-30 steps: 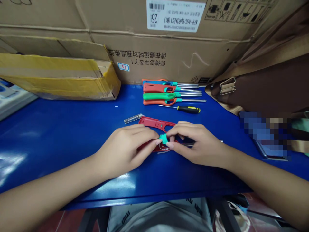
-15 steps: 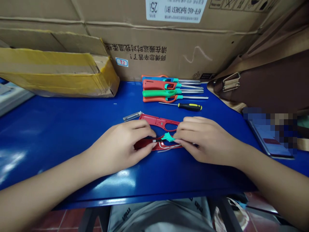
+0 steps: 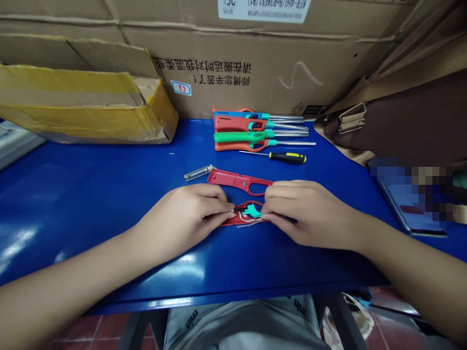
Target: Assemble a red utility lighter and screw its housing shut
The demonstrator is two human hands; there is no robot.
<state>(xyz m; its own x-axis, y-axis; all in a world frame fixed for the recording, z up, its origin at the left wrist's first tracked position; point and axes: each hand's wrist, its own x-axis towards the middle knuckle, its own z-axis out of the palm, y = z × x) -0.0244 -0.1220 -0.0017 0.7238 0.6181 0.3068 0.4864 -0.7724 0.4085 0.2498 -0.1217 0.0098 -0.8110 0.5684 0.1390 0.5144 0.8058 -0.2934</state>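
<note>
Thumb and fingers of my left hand (image 3: 193,209) are pinched together at the left end of a small black igniter (image 3: 239,210). Its other end meets a turquoise trigger (image 3: 251,210), whose right tip is between the fingertips of my right hand (image 3: 302,211). Both parts lie over a red lighter half-shell (image 3: 229,222), partly hidden by my hands. White wire (image 3: 248,220) runs along that shell. Just beyond is the other red half-shell (image 3: 224,179), with its trigger loop close to my right fingers. A clear fuel tank (image 3: 198,173) touches or nearly touches its left end.
Several assembled lighters (image 3: 241,137) lie stacked side by side at the back, with a black and yellow screwdriver (image 3: 288,157) before them. A yellow-taped carton (image 3: 91,116) stands left, a large cardboard box (image 3: 204,48) behind. A phone (image 3: 412,209) rests at right.
My left fingertips have closed together at the igniter's end. The turquoise trigger has dropped slightly toward the lower shell and turned. The view has tilted down a little.
</note>
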